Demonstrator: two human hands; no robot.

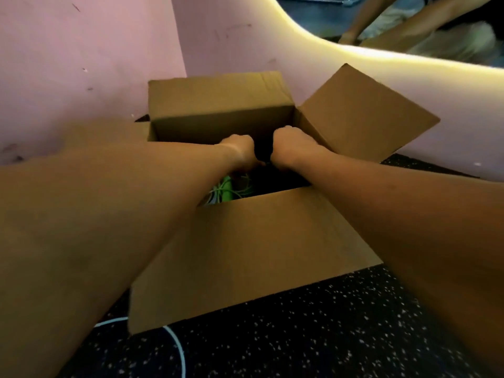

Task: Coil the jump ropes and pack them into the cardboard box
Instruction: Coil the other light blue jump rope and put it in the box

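Brown cardboard fills the middle of the view: the cardboard box [245, 241] stands open on a dark speckled floor [313, 336], with its near flap folded out toward the camera, the far flap upright and the right flap angled outward. Both bare forearms reach down from the lower corners into the opening. The left hand [240, 151] and the right hand [289, 148] sit close together over the dark interior, knuckles up and fingers curled under as fists. The fingertips are hidden below the knuckles, so what they hold, if anything, cannot be told. Under the left wrist, inside the box, a green jump rope [227, 190] shows as a bright green handle with thin pale cord looped around it; the rest of the box interior is too dark to read. A pale blue cord [178, 347] curves across the floor just in front of the box, running out of frame at the bottom. No print or label is legible on the cardboard.
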